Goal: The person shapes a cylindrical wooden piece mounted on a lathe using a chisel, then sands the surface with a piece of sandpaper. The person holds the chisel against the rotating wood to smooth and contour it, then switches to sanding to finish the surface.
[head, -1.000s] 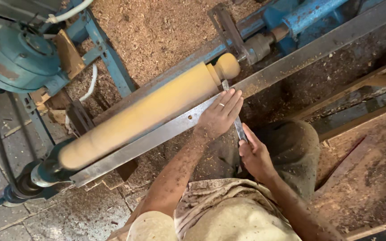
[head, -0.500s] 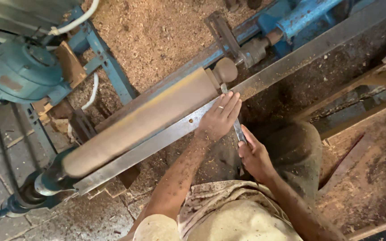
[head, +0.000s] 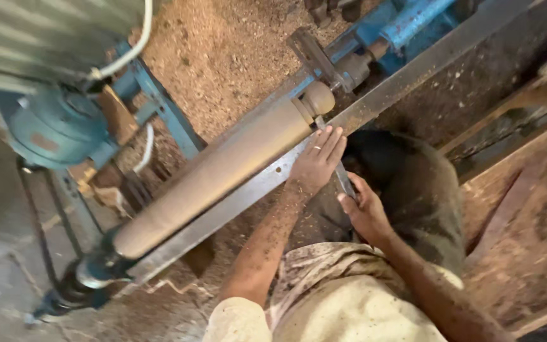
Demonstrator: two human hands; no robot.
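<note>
Wooden cylinder (head: 223,171) is lying on the lathe, running from the 8 o'clock corner up toward 1 o'clock and ending in a rounded knob (head: 318,98) beside the blue tailstock (head: 406,25). Its surface is looking smeared, as if spinning. Long metal rail (head: 413,76) is running just beside it on the near side. Left hand (head: 316,161) is resting flat on the rail, fingers extended and close together, pressing down on a chisel (head: 344,180) whose tip is meeting the wood just below the knob. Right hand (head: 365,212) is closing around the chisel's handle end, at 5 o'clock from the left hand. Blue motor (head: 52,130) is sitting at 9 o'clock. Sawdust (head: 223,50) is covering the floor at 12 o'clock.
</note>
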